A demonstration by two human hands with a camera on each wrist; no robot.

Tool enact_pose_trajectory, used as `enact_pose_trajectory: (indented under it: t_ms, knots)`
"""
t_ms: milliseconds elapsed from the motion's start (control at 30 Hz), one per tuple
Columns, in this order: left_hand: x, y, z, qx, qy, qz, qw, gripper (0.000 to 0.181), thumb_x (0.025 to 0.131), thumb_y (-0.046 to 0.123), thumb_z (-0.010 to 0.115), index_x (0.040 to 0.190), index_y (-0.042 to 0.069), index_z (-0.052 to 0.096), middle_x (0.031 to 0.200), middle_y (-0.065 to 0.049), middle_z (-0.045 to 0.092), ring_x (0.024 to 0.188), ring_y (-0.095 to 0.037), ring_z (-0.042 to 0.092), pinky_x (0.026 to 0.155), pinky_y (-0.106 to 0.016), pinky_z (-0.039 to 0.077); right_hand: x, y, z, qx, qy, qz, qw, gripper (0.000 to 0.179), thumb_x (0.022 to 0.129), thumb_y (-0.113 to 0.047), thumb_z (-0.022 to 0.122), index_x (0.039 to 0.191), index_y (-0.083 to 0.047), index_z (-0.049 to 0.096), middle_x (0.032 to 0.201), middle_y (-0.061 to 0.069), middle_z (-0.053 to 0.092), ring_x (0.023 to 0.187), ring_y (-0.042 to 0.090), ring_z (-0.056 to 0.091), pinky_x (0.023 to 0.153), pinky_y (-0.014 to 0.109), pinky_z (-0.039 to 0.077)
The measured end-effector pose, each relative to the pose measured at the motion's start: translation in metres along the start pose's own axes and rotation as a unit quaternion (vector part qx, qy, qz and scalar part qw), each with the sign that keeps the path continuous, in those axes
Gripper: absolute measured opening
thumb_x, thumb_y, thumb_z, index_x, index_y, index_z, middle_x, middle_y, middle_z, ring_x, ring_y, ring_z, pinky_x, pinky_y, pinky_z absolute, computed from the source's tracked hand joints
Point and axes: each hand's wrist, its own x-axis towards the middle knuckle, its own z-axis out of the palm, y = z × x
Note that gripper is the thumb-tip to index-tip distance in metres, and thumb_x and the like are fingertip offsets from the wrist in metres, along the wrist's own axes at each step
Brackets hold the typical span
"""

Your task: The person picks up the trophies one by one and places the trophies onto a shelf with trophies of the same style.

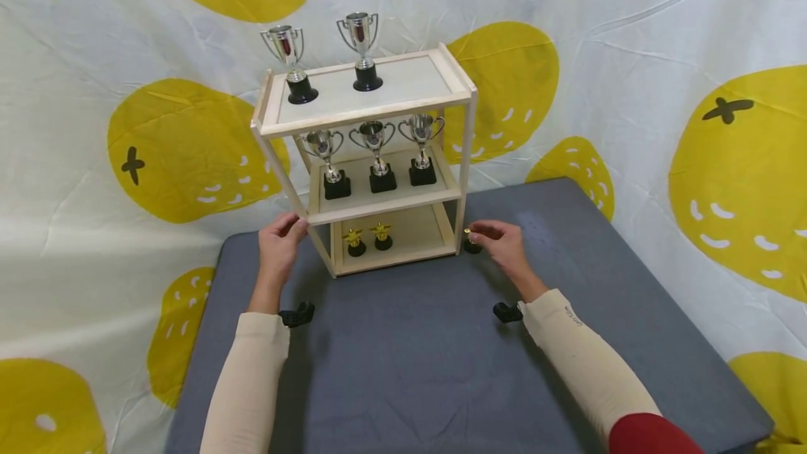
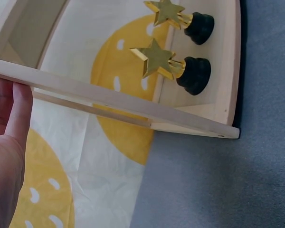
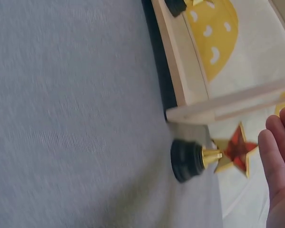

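Observation:
My left hand (image 1: pixel 279 244) is at the left front post of a small wooden shelf (image 1: pixel 384 215), its straight fingertips right at the wood. In the left wrist view, the fingers (image 2: pixel 20 111) reach up to the edge of the slanting post. My right hand (image 1: pixel 504 247) is beside the shelf's right front post, fingers loosely bent. Close to its fingertips a gold star trophy (image 3: pixel 235 151) stands upright on the table on a black base (image 3: pixel 186 160). Two similar star trophies (image 2: pixel 156 59) (image 1: pixel 381 233) stand on the bottom shelf, toward the left.
Three silver cups (image 1: pixel 376 153) on square black bases line the middle shelf. Two more silver cups (image 1: pixel 359 40) on round bases stand on top. Grey cloth covers the table (image 1: pixel 403 370). A white curtain (image 1: pixel 605 111) with yellow fruit prints hangs behind.

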Motion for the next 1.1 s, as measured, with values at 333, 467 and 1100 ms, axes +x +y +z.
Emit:
enact_pose_trajectory:
  t_ms: [333, 467, 1100]
  knots:
    - [0.0, 0.001, 0.0, 0.0, -0.001, 0.006, 1.0, 0.033, 0.101, 0.003, 0.065, 0.129, -0.015, 0.065, 0.1, 0.018, 0.07, 0.097, -0.001, 0.068, 0.086, -0.013, 0.06, 0.021, 0.041, -0.016, -0.082, 0.034, 0.01, 0.9961, 0.03, 0.09, -0.001, 0.08, 0.118, 0.008, 0.075, 0.117, 0.03, 0.074, 0.091, -0.001, 0.067, 0.075, 0.005, 0.052]
    - [-0.001, 0.001, 0.0, 0.009, -0.004, 0.006, 0.9999, 0.034, 0.101, 0.005, 0.065, 0.13, -0.013, 0.066, 0.101, 0.019, 0.069, 0.097, 0.0, 0.068, 0.086, -0.013, 0.06, 0.026, 0.049, -0.016, -0.128, 0.017, 0.025, 0.9913, 0.031, 0.091, -0.007, 0.08, 0.121, 0.004, 0.075, 0.12, 0.025, 0.075, 0.104, 0.024, 0.073, 0.077, 0.003, 0.049]
    - [-0.002, 0.002, 0.0, -0.001, -0.001, 0.003, 1.0, 0.034, 0.101, 0.003, 0.065, 0.13, -0.015, 0.065, 0.102, 0.018, 0.069, 0.096, 0.002, 0.068, 0.086, -0.013, 0.06, 0.04, 0.067, -0.005, -0.233, -0.007, 0.043, 0.9714, 0.018, 0.092, -0.012, 0.08, 0.104, 0.001, 0.082, 0.102, 0.021, 0.079, 0.096, 0.035, 0.074, 0.084, 0.045, 0.061]
